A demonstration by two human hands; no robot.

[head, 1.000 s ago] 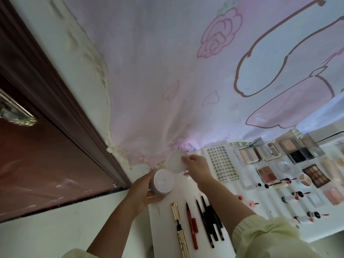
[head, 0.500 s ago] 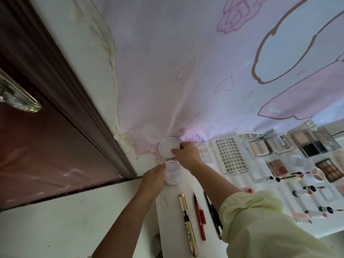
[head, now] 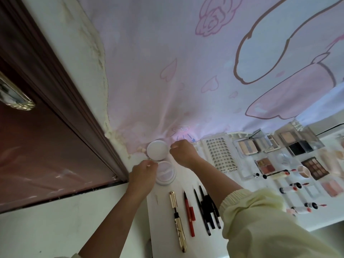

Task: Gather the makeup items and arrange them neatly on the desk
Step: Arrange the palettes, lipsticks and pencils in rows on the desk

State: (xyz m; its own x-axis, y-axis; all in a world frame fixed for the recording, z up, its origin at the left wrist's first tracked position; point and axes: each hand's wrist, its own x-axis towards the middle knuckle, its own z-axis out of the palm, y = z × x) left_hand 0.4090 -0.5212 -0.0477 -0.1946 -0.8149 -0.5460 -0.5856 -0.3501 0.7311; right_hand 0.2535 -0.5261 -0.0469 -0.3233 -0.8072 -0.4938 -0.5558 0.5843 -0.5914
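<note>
**Jar and lid down at the far left corner**

- Left hand: fingers curled against the left side of the powder jar, gripping it. A second back I had this jar lifted off the desk; it now sat flat on the surface at the far left corner, open top up.
- Right hand: fingers curled small, knuckles up, fingertips just beside the right rim of the lid. I could not tell whether they still pinched the rim or had let go. A second back this hand carried the lid in the air; it then lay flat against the far edge, hard up to the printed cloth.
- Lid directly behind jar, the two touching or near enough. Lid not on the jar.
- Outward along the near edge: gold pen, red pen and black pencils in a row, roughly parallel, apart from the jar.
- Further right: lash tray, then the palettes, already laid out in rows.

Judgement: the jar pair had filled the last open spot on the left. Both pieces looked settled, so both hands should be free to withdraw; dragging a sleeve across the pens was the risk.
</note>
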